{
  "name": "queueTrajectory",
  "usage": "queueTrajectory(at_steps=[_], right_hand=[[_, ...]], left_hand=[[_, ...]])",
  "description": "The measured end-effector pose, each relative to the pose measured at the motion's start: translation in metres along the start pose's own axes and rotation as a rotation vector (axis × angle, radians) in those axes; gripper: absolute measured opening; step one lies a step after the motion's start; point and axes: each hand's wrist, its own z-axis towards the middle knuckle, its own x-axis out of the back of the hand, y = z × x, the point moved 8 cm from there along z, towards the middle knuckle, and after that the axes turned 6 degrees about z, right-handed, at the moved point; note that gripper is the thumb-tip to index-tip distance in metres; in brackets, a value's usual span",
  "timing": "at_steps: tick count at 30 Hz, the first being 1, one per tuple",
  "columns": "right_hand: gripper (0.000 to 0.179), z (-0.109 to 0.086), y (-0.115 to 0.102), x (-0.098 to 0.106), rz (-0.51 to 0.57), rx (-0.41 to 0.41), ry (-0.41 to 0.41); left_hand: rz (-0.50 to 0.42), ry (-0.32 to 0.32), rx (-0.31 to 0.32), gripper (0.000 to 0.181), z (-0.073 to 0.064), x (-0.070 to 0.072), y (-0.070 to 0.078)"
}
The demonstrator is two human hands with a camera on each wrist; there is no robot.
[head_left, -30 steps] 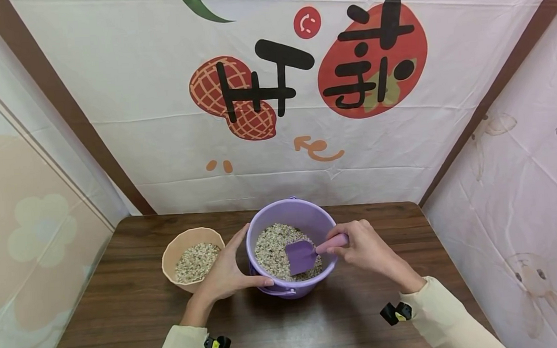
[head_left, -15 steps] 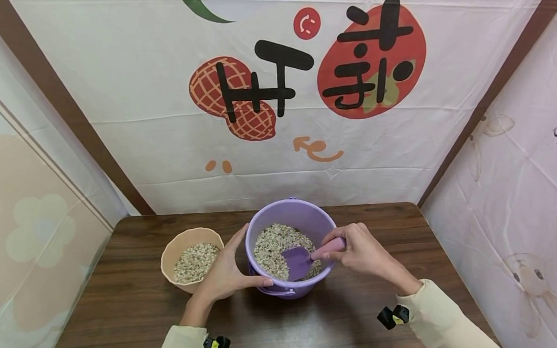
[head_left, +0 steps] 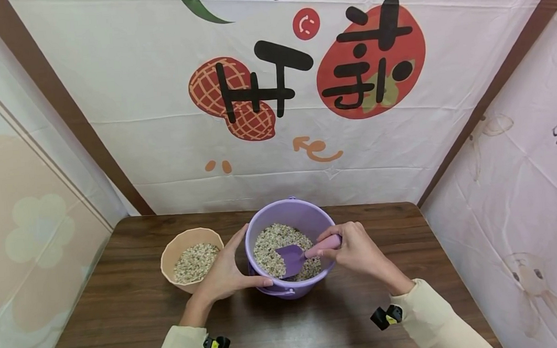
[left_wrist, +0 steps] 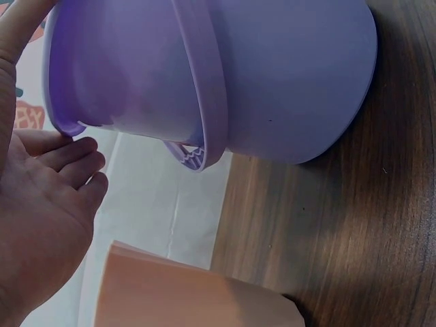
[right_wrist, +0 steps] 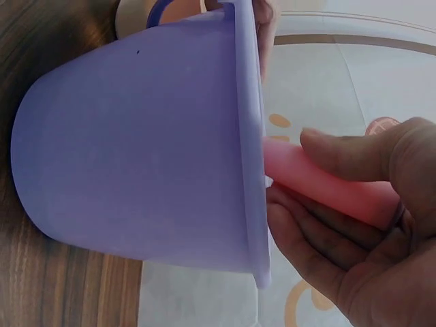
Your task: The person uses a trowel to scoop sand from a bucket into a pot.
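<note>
my right hand (head_left: 356, 245) grips the scoop (head_left: 291, 260), which slants from it toward the left edge of the surface (head_left: 124, 297), blade amid grain (head_left: 277, 236) in the bucket (head_left: 309, 214) near the far edge; my left hand (head_left: 226, 274), spread wide, touches the bucket's left side.

Left hand (head_left: 223, 274) spread, thumb apart, right hand (head_left: 356, 247) curled, forearms (head_left: 197, 310) angled inward

Purple scoop (head_left: 292, 259) inside purple bucket (head_left: 304, 218)
</note>
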Motion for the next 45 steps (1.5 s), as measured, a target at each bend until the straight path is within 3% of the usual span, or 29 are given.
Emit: queueTrajectory(at_steps=[10, 22, 37, 45], right_hand=[[0.018, 0.002, 0.001, -0.004, 0.007, 0.000, 0.100], [0.014, 0.001, -0.003, -0.010, 0.035, 0.012, 0.031], [0.019, 0.005, 0.007, -0.014, 0.027, -0.033, 0.211], [0.019, 0.012, 0.009, -0.016, 0.024, -0.061, 0.234]], left_hand=[[-0.005, 0.002, -0.010, 0.133, -0.001, -0.002, 0.001], [-0.019, 0.002, -0.019, 0.133, 0.000, -0.001, 0.002], [-0.004, 0.002, -0.005, 0.133, 0.000, -0.001, 0.001], [0.026, 0.015, -0.003, 0.134, 0.000, -0.001, -0.001]])
